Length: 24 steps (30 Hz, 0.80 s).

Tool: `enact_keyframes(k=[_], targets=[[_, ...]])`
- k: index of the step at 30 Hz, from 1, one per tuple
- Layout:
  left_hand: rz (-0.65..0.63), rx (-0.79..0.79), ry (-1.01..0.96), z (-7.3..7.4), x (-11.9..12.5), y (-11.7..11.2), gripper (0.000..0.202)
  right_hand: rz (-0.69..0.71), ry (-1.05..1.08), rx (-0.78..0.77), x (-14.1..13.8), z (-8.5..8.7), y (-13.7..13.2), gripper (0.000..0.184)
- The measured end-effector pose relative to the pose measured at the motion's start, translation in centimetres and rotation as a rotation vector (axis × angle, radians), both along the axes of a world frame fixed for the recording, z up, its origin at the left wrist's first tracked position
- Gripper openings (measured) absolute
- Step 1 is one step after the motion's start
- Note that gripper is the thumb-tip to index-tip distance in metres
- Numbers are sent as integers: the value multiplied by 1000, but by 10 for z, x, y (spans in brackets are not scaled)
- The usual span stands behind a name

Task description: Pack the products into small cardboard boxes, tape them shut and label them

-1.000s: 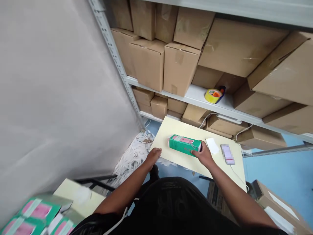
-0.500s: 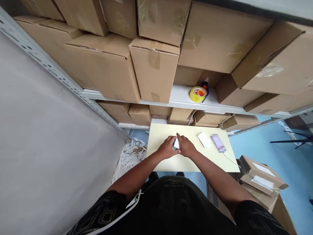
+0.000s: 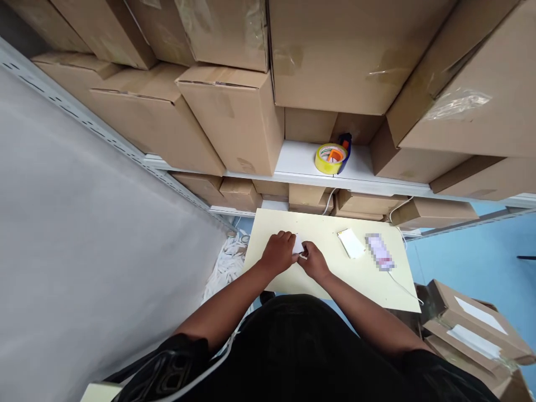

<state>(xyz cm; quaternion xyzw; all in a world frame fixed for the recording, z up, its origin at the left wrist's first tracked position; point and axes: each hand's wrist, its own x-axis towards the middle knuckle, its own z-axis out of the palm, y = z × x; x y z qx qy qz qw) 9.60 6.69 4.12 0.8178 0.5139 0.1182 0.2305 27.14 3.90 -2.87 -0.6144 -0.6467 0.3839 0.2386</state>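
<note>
cream tabletop (image 3: pixel 368 273) spreads under both hands in the head view, with clock hours read around the white-faced item (image 3: pixel 297 244) and 12 pointing away from the wearer. that item sits over the table's left half, mostly hidden by fingers. the left hand (image 3: pixel 278 252) is wrapped round it from 9 o'clock; the right hand (image 3: pixel 313 262) has its fingers curled in at the 4 o'clock edge, and whether they pinch it cannot be told.

the table's left edge runs just past the left hand. its far edge, at 12, lies against the shelving, leaving a shallow strip of bare surface. at 3 o'clock there is a wider bare stretch before a slim white packet (image 3: pixel 351 243), then a pixelated lilac phone-like object (image 3: pixel 379 252) with a white cable (image 3: pixel 404 287) trailing over the right edge.

at 1 o'clock, a yellow tape roll (image 3: pixel 330 159) rests on the white shelf (image 3: pixel 297 156). taped cardboard cartons (image 3: pixel 473 318) stand at 4, just off the table's corner; white paper strips (image 3: pixel 220 273) lie at 8.
</note>
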Motion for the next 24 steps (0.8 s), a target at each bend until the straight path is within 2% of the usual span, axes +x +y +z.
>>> enact_keyframes(k=[4,7,10,12,14,16,20,22,24], targets=[[-147,-25,149,17,-7,14,38,40,47,-36,0,3,8,47],[-233,11,263,30,-10,20,41,71,30,-76,-6,5,12,75],[-338,67,396,36,-10,24,47,110,-13,-127,-14,9,17,95],[-409,88,448,35,-11,28,49,121,-27,-159,-19,14,21,99],[-447,99,433,31,-15,32,48,117,-31,-183,-21,18,24,95],[-407,119,348,26,-22,37,41,105,-25,-184,-21,21,24,89],[-120,292,140,15,-37,43,25,87,56,-114,-24,21,18,89],[-5,352,97,9,-42,41,26,58,87,-117,-28,21,15,90],[66,339,88,3,-43,36,33,8,60,-154,-33,23,14,90]])
